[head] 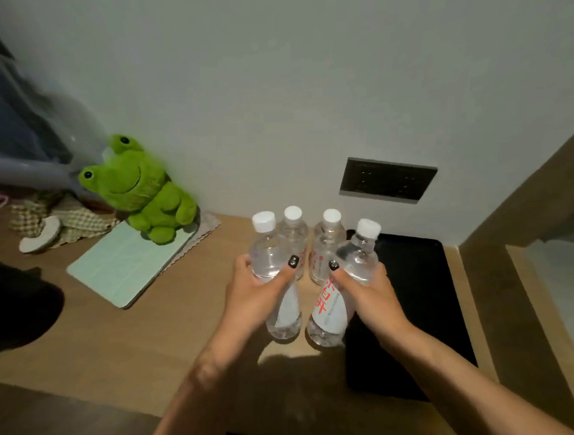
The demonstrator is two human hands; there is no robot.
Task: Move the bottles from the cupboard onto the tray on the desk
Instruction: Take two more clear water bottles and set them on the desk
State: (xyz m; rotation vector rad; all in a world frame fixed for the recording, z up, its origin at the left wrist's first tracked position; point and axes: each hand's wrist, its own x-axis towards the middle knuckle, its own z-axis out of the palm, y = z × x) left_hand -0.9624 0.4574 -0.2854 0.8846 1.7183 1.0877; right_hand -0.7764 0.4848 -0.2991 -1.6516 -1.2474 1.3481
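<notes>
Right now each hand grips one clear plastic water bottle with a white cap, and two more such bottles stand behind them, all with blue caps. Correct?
Not quite: the head view shows the two rear bottles also have white caps. Left hand and right hand each grip one clear white-capped bottle.

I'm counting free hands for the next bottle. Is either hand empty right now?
No: the left hand grips one clear bottle and the right hand grips another bottle, both white-capped.

Both forearms reach forward; the left hand (253, 287) and the right hand (366, 288) each curl in a grip, thumbs up.
</notes>
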